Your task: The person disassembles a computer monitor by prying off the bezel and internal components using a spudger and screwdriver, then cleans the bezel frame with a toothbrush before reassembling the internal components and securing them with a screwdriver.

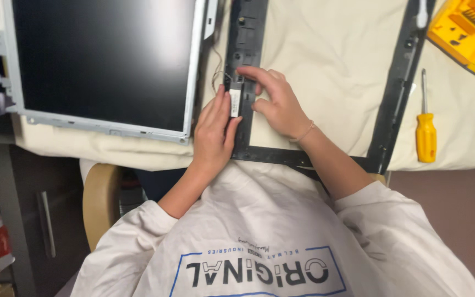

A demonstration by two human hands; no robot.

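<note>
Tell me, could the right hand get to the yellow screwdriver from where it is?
Probably yes: the screwdriver lies alone on the cream cloth, with only the black frame between it and the right hand.

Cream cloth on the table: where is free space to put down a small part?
The cream cloth is bare inside the black plastic frame, right of both hands. A narrower bare strip lies between the frame and the yellow-handled screwdriver. It is crowded at the frame's left bar, where the left hand and right hand hold a small white part beside the flat screen panel.

Cream-covered table (331, 49) carries screen panel (103, 60), black bezel (397, 88), perhaps yellow-handled screwdriver (425, 132).
</note>
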